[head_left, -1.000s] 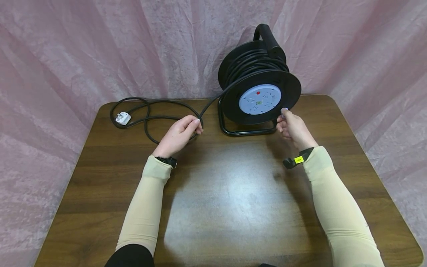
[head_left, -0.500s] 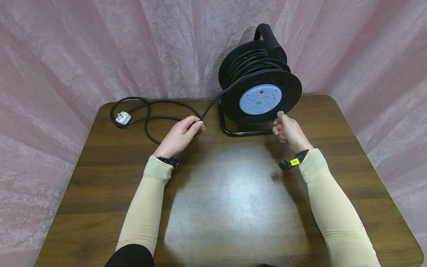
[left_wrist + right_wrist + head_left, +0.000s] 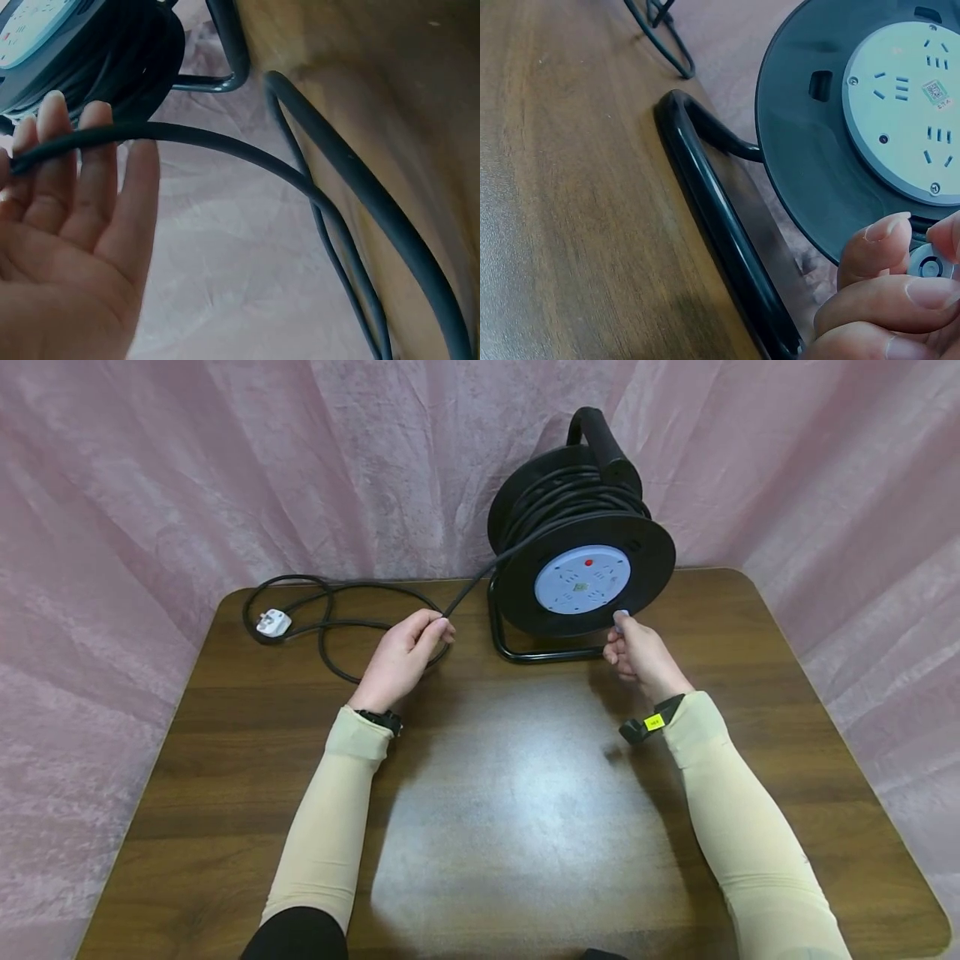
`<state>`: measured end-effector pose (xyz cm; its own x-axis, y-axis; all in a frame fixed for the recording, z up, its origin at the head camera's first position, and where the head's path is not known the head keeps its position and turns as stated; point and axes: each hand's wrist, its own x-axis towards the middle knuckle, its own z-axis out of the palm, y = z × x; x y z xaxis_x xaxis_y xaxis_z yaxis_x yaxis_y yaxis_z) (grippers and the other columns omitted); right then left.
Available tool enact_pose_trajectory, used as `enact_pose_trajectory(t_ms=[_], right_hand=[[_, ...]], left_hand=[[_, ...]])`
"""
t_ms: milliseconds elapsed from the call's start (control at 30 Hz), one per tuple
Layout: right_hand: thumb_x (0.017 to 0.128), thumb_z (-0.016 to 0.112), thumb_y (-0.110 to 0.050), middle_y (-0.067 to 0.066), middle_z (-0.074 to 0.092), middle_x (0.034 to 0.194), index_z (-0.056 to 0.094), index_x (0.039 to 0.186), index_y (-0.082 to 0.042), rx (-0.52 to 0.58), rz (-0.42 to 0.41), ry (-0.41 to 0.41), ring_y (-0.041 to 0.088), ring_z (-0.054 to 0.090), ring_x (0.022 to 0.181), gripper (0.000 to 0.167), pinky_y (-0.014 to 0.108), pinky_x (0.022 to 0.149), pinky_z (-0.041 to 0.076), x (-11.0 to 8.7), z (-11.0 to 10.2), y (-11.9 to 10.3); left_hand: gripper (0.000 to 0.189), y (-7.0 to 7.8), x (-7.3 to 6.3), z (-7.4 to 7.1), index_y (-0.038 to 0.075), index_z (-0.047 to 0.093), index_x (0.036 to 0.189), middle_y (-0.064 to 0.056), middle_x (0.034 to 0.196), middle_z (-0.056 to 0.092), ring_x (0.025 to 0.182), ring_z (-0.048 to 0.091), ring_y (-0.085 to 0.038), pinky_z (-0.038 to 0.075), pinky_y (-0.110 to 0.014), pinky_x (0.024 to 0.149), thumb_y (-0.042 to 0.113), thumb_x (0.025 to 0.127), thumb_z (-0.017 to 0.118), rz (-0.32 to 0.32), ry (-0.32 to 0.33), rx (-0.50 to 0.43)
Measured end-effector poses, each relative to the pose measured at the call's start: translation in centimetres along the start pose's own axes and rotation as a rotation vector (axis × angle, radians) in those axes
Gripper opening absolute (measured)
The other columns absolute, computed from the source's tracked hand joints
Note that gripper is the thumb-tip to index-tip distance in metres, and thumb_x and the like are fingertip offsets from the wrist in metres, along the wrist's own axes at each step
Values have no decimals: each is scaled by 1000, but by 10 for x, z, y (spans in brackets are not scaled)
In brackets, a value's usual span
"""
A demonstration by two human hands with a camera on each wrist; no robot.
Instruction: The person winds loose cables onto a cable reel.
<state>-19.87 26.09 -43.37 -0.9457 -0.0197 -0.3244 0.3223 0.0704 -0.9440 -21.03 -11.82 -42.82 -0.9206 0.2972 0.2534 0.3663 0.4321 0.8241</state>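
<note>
A black cable reel [image 3: 648,556] stands upright at the back of the table, its round pale socket panel [image 3: 582,579] facing forward. In the head view my left hand [image 3: 401,656] pinches the black cable [image 3: 480,578] left of the reel. The left wrist view shows this cable [image 3: 247,154] running across the fingers, with the thumb mostly out of frame. At the lower front of the reel, my right hand [image 3: 637,656] grips a small grey winding knob [image 3: 928,262], partly hidden by the fingers. From the left hand, the cable rises to the windings on the drum.
Loose cable loops [image 3: 326,602] lie at the table's back left, with a white plug [image 3: 273,622] among them. A black tubular stand [image 3: 540,656] supports the reel on the wooden table [image 3: 525,843]. A pink curtain [image 3: 337,468] hangs just behind.
My right hand has moved left along the reel's lower rim with the knob, and the panel's red button has shifted right as the drum turned. My left hand stays almost in place on the cable.
</note>
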Motion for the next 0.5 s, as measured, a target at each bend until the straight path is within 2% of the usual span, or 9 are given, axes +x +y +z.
enact_pose_trajectory(t_ms=[300, 400, 500], right_hand=[[109, 38, -53, -1, 51, 63, 45, 92, -7, 5, 9, -12, 8, 32, 45, 49, 25, 43, 22, 1, 2, 1], [110, 38, -51, -1, 50, 63, 45, 92, -8, 7, 16, -13, 8, 32, 45, 47, 26, 43, 22, 2, 4, 1], [110, 38, -51, -1, 50, 63, 45, 92, -8, 5, 24, -12, 8, 32, 44, 47, 25, 42, 23, 2, 5, 3]], left_hand=[[38, 9, 19, -4, 23, 70, 106, 7, 94, 70, 83, 59, -18, 45, -35, 75, 52, 108, 46, -91, 102, 13], [38, 11, 25, -3, 22, 70, 107, 5, 93, 71, 80, 59, -16, 44, -35, 74, 51, 108, 46, -125, 109, 38], [40, 12, 31, 0, 19, 71, 109, 3, 93, 72, 84, 63, -16, 47, -35, 77, 50, 108, 46, -154, 98, 62]])
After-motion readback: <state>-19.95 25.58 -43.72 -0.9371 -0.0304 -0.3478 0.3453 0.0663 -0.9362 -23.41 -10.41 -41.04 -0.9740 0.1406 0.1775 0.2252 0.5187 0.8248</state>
